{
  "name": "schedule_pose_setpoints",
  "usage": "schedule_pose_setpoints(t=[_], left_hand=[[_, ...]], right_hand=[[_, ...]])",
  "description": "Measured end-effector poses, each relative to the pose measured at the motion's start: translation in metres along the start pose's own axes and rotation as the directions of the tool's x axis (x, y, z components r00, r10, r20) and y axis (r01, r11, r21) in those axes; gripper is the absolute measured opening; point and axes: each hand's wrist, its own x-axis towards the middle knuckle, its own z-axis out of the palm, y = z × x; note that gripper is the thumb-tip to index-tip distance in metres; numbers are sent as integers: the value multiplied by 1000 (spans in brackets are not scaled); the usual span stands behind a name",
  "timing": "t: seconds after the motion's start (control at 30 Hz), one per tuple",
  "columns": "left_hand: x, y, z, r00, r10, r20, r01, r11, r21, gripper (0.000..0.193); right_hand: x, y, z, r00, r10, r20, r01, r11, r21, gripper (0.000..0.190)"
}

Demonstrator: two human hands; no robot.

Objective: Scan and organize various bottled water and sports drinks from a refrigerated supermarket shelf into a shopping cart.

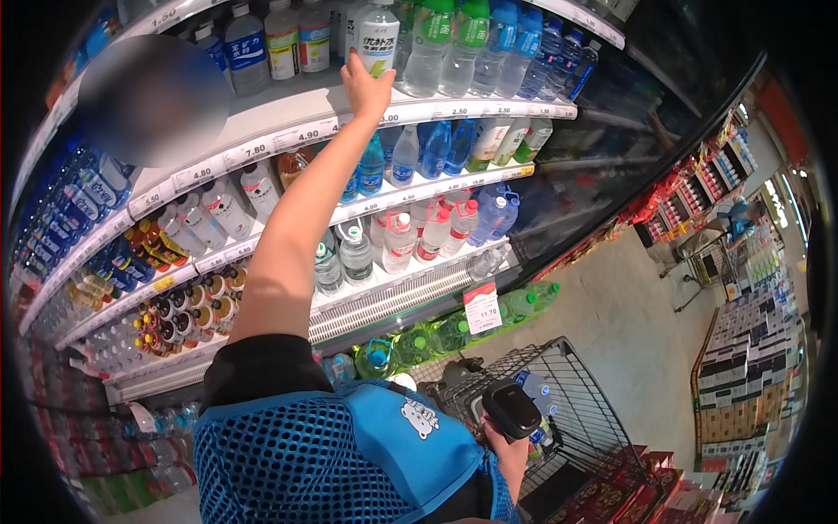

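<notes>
My left hand (368, 88) is stretched up to the upper drinks shelf (314, 108). Its fingers and thumb wrap the lower part of a clear plastic bottle with a white label (380, 33), which stands upright among other bottles. Down by my right side, my right hand (507, 452) grips a black handheld scanner (512, 409), whose rounded head hides part of the fingers. Behind that hand is a wire shopping cart (589, 399) with several bottles (533, 383) inside. Green-capped bottles (435, 23) stand just right of the bottle I hold.
Lower shelves hold blue bottles (437, 150) and large handled water jugs (399, 242). Green bottles (452, 331) line the base beside a hanging price card (482, 308). Red boxes (609, 498) are stacked by the cart. Another person (740, 216) stands with a cart (707, 268) farther down the aisle.
</notes>
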Motion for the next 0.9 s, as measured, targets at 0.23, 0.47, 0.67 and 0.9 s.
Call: schedule_pose_setpoints(t=[0.23, 0.47, 0.67, 0.9], left_hand=[[-10, 6, 20, 987, 25, -158, -27, 1000, -9, 84], [-8, 5, 25, 993, -32, -110, 28, 999, -34, 79], [-1, -2, 2, 997, -56, 52, 47, 988, 150, 72], [7, 3, -5, 999, -9, 40, 1, 978, 209, 64]], right_hand=[[1, -8, 7, 997, 42, 63, -38, 997, -60, 20], [-3, -2, 6, 998, 42, 45, -42, 999, 11, 23], [-10, -7, 7, 999, 34, -31, -33, 999, 24, 23], [-11, -5, 5, 999, 25, -49, -24, 1000, 3, 22]])
